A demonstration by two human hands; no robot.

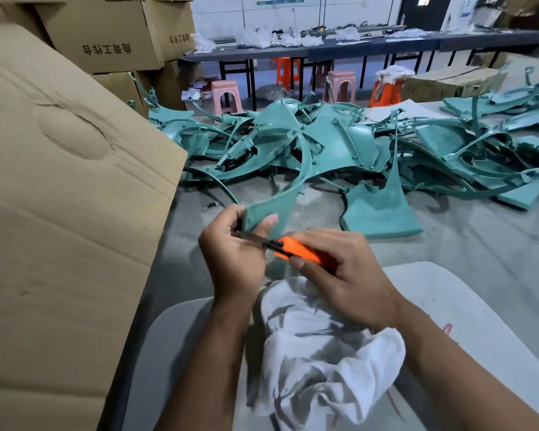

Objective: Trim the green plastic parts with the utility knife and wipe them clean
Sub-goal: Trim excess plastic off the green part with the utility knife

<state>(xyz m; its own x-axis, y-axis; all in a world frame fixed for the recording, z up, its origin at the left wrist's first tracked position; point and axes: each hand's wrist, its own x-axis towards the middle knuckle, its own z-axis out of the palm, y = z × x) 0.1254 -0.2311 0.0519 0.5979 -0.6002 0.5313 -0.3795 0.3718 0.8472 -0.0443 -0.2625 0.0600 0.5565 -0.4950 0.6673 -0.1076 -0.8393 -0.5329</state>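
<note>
My left hand [231,253] grips the lower end of a long curved green plastic part [280,197] that arcs up and away toward the pile. My right hand [339,275] holds an orange utility knife [296,248], its dark blade end lying against the part's edge beside my left thumb. A crumpled white cloth with grey stains [318,353] lies on my lap under both forearms. A large heap of green plastic parts [339,141] covers the floor ahead.
A big cardboard box [66,213] stands close at my left, with more stacked boxes [106,35] behind it. One flat green piece [380,213] lies apart from the heap. Pink stools [226,96] and orange stools [385,91] and a long dark table [355,46] stand at the back.
</note>
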